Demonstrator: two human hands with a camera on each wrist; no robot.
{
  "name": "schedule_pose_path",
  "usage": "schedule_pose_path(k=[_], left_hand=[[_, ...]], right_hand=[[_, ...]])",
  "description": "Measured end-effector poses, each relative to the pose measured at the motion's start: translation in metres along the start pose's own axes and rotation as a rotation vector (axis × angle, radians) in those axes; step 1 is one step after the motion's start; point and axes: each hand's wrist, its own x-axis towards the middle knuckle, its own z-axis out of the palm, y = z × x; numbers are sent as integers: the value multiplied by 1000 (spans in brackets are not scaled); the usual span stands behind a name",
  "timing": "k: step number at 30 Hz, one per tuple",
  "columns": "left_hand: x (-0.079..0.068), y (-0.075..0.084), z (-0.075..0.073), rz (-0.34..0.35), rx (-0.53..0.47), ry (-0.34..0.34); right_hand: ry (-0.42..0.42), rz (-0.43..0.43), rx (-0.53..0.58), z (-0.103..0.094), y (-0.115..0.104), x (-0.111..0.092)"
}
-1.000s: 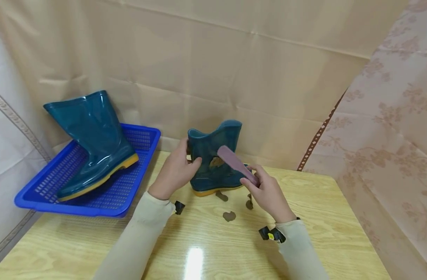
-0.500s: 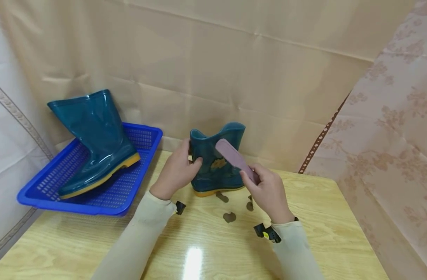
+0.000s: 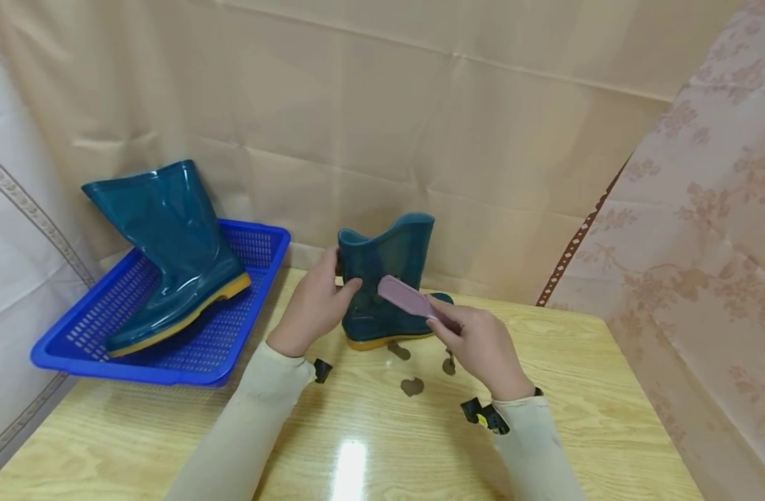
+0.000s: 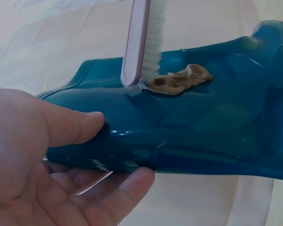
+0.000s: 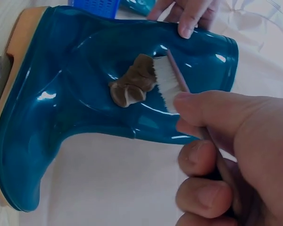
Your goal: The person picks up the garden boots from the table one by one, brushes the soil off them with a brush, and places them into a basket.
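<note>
A teal rain boot (image 3: 382, 257) with a yellow sole stands upright on the table. My left hand (image 3: 316, 303) grips the back of its shaft, thumb (image 4: 80, 126) on the near side and fingers round behind. In my right hand (image 3: 485, 344) is a pink brush (image 3: 407, 296), held by its handle. Its white bristles (image 5: 167, 84) touch a brown mud-like lump (image 5: 134, 81) stuck on the boot's shaft. In the head view the brush's back hides that lump.
On the left a blue plastic basket (image 3: 275, 240) holds a second teal boot (image 3: 175, 236), leaning. Several brown flakes, one a rounded piece (image 3: 412, 386), lie on the wooden table (image 3: 532, 445) before the standing boot. A beige curtain (image 3: 388, 104) hangs behind.
The brush has moved up off the lump, then down onto it again, now lying flatter across the shaft. My left hand keeps its grip on the boot, which has shifted slightly.
</note>
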Motion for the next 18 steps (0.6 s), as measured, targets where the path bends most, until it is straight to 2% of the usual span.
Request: schedule_pose_path(k=[3, 9, 12, 16, 18], left_hand=[[0, 0, 0, -5, -9, -6], [2, -1, 0, -21, -26, -4], [4, -1, 0, -19, -29, -1], [3, 0, 1, -17, -11, 10], [3, 0, 1, -14, -1, 16]], right_hand=[[-38, 52, 20, -2, 1, -1], [-63, 74, 7, -9, 2, -3], [-6, 45, -13, -11, 3, -3], [117, -33, 1, -9, 2, -2], [143, -58, 15, -7, 1, -1]])
